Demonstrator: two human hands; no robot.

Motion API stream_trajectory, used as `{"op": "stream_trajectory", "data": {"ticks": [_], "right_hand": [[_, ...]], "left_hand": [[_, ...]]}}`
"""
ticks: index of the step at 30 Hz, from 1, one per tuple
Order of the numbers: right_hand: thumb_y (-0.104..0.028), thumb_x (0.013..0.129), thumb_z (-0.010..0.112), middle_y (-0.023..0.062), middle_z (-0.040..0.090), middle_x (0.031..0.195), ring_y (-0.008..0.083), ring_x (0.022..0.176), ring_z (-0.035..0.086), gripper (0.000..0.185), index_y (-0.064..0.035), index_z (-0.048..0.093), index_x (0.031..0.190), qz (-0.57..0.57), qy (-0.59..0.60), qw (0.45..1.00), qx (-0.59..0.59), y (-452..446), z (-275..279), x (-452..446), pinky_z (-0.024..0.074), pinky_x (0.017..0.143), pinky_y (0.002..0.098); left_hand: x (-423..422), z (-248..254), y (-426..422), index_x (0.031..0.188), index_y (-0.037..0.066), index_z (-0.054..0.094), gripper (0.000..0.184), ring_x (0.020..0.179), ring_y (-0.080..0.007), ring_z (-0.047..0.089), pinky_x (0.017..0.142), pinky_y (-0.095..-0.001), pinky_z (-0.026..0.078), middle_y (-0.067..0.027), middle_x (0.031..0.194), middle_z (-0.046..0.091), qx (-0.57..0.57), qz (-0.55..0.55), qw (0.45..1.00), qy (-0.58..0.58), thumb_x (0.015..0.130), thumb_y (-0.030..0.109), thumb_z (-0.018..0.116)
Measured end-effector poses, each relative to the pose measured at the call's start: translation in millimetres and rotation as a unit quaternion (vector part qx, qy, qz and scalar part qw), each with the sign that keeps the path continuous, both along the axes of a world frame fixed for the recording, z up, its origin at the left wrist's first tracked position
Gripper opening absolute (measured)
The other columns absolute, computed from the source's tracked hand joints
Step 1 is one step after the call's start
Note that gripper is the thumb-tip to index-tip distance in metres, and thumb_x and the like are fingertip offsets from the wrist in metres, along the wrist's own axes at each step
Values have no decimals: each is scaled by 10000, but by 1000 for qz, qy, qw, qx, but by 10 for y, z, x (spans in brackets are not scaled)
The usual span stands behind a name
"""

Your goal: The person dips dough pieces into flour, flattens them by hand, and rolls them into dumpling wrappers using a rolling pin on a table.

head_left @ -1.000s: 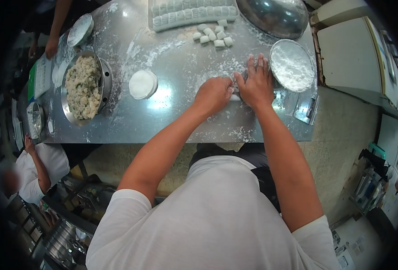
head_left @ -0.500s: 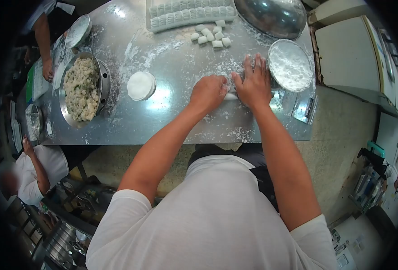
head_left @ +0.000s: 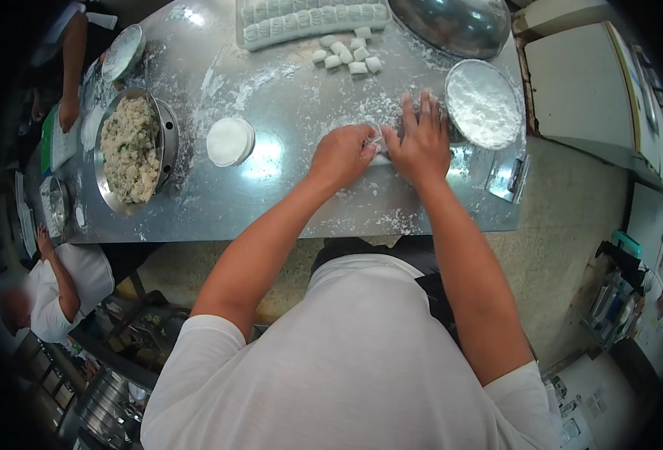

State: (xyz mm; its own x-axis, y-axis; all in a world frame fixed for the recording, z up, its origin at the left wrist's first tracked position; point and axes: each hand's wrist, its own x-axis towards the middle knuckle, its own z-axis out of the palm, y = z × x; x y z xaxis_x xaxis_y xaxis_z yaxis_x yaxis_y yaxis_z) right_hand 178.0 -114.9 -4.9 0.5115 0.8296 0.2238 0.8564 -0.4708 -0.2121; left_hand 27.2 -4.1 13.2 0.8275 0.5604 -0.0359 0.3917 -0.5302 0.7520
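My left hand [head_left: 342,157] is closed, its fingertips pinching the edge of a thin white dough wrapper [head_left: 377,136] against the floured steel table. Beside it, my right hand [head_left: 423,150] lies flat with fingers stretched forward. A slim white stick, which looks like a small rolling pin [head_left: 381,160], shows between the hands; its other end is hidden under my right palm. To the left sits a stack of round dough wrappers [head_left: 229,142]. Ahead of my hands lie several small dough pieces [head_left: 344,54]. A bowl of flour [head_left: 484,103] stands just right of my right hand.
A metal bowl of filling [head_left: 129,150] is on the left. At the far edge are a tray of dumplings [head_left: 312,26] and a large metal bowl [head_left: 451,26]. A flat metal scraper [head_left: 505,178] lies right. Two other people work at the table's left.
My left hand has shifted slightly left, and more of the wrapper shows at its fingertips. My right hand stays flat nearby. The other person's hand at upper left has moved onto the tray.
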Motion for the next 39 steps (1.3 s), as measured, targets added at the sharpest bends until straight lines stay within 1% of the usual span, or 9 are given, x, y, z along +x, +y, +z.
{"op": "stream_trajectory", "data": {"ticks": [4,7,14,19,22,27,32,35,39], "right_hand": [[-501,924,610,205,463,1564,410,1453,412,709,-87,523,1492,53,20,997,-52,-861,-66,-352,285,1200,562],[-508,918,614,206,471,1558,412,1441,429,724,-74,522,1491,47,65,995,-56,-1078,-29,-481,296,1189,568],[-509,930,609,212,454,1569,419,1445,422,719,-63,519,1487,4,-6,1000,8,136,20,50,290,1203,560],[-489,918,625,209,441,1581,427,1441,419,721,-57,517,1485,81,35,996,-26,-1008,-104,-396,310,1164,585],[-477,909,634,205,447,1580,427,1436,426,718,-59,522,1482,70,56,995,-53,-1048,-32,-392,319,1149,581],[-526,974,541,214,373,1621,397,1516,310,739,-62,447,1541,10,16,999,-38,108,-9,86,240,1232,549],[-494,938,596,215,412,1597,403,1487,363,746,-44,470,1519,29,24,997,-68,-362,24,-139,259,1216,559],[-482,908,639,212,469,1560,418,1440,434,726,-58,524,1487,64,52,995,-53,-1128,-52,-471,285,1191,574],[-500,917,631,224,445,1573,435,1454,406,721,-91,520,1501,52,21,997,-58,-512,-11,-248,286,1193,570]], "left_hand": [[-73,29,38,1085,37,691,226,868,-384,701,777,-447,543,-200,917,723,40,-27,999,21,898,162,710],[-211,162,-63,1099,39,693,235,879,-383,702,787,-445,545,-200,931,724,-200,7,974,107,900,163,707],[2,56,41,1110,27,688,246,893,-386,705,796,-459,542,-222,957,719,-14,-8,999,30,901,157,702],[-74,40,66,1096,21,689,240,890,-372,709,789,-441,544,-224,967,719,-6,-14,999,50,902,160,704],[-226,8,-42,1093,18,685,238,868,-349,712,772,-417,543,-212,956,720,-181,0,981,74,904,162,704],[-59,36,-10,1106,18,680,237,860,-355,713,770,-429,542,-203,940,725,-68,-8,997,46,914,156,694],[13,43,87,1087,26,685,198,882,-381,707,780,-460,535,-203,953,723,45,-49,998,12,929,144,670],[-178,141,0,1118,29,654,220,891,-389,703,782,-454,533,-203,950,722,-147,26,984,93,929,142,666],[-290,133,-75,1156,36,647,253,874,-386,700,788,-446,540,-197,948,726,-214,14,972,100,928,142,669]]}}
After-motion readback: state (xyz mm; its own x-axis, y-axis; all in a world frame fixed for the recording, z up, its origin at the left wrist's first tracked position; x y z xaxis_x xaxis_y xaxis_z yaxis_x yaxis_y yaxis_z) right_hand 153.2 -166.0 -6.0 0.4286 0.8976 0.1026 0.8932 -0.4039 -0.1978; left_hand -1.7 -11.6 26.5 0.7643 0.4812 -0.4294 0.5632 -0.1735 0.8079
